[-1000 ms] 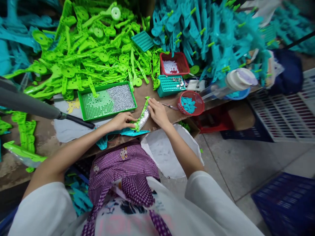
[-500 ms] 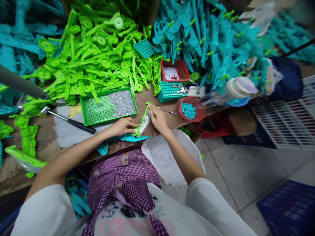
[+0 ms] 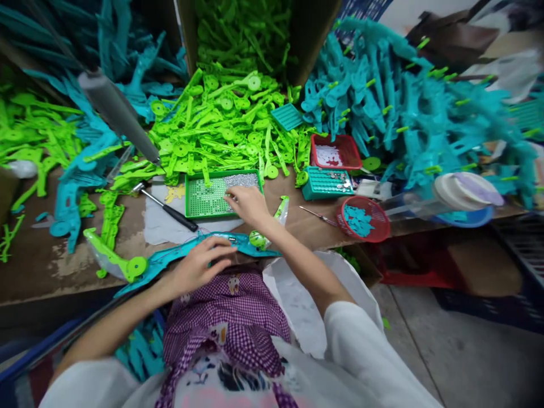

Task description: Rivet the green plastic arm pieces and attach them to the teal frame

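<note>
My right hand (image 3: 250, 205) is over the green perforated tray (image 3: 203, 215), its fingers drawn together at the edge of the heap of small silvery screws (image 3: 241, 180). Whether a screw is between the fingertips is too small to tell. My left hand (image 3: 203, 262) is above a long teal plastic part (image 3: 165, 258) at the table's front edge, fingers apart and holding nothing. A bright green plastic piece with a clear section (image 3: 281, 211) lies partly hidden behind my right forearm. Another green and clear piece (image 3: 111, 259) rests left of my left hand.
A hammer (image 3: 170, 212) lies on a cloth left of the tray. A powered screwdriver (image 3: 121, 116) hangs at upper left. Green parts (image 3: 221, 130) and teal parts (image 3: 408, 113) are piled behind. Right of the tray are a teal box (image 3: 325, 190) and a red basket (image 3: 365, 235).
My right hand has left the green and clear piece and moved to the screw tray. My left hand has let go of that piece and moved back. The head view has shifted left.
</note>
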`<act>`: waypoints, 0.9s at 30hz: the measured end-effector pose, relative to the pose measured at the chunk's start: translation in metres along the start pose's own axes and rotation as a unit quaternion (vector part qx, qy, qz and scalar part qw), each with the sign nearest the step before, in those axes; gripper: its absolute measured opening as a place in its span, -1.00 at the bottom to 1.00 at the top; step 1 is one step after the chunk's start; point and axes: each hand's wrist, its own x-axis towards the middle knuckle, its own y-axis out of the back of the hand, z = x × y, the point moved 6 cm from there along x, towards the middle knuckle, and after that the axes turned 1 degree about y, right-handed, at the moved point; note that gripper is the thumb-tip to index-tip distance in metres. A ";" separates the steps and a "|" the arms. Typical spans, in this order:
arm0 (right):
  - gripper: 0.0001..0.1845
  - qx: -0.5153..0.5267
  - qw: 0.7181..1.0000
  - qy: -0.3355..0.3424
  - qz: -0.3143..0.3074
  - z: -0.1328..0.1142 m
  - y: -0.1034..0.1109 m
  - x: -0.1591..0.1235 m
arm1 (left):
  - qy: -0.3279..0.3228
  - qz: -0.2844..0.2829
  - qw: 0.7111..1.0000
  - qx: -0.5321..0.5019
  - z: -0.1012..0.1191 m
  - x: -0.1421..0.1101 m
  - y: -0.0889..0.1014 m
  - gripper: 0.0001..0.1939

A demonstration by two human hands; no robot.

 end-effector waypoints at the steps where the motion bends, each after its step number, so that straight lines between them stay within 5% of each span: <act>1: -0.65 -0.014 1.000 0.007 -0.001 -0.006 -0.005 0.012 | 0.011 0.041 0.999 0.003 -0.001 -0.019 0.004 -0.66; 5: -0.52 -0.083 0.996 -0.003 -0.025 -0.021 -0.030 0.055 | 0.059 0.199 0.978 0.029 -0.010 -0.079 0.007 -0.71; 11: -0.67 -0.107 0.994 -0.010 0.000 0.003 -0.042 0.069 | 0.097 0.295 0.949 0.051 -0.019 -0.116 -0.005 -0.74; 15: -0.67 -0.083 0.995 0.019 0.052 0.007 -0.024 0.073 | 0.143 0.359 0.921 0.056 -0.029 -0.123 -0.005 -0.80; 19: -0.64 -0.050 0.994 -0.007 0.101 -0.006 -0.012 0.121 | 0.161 0.420 0.892 0.046 -0.034 -0.113 0.000 -0.85; 23: -0.68 -0.063 0.995 -0.078 0.016 -0.004 -0.017 0.171 | 0.154 0.430 0.888 0.056 -0.029 -0.110 0.006 -0.84; 27: -0.73 -0.060 0.993 -0.013 0.098 -0.001 0.009 0.150 | 0.158 0.409 0.898 0.043 -0.021 -0.114 0.010 -0.85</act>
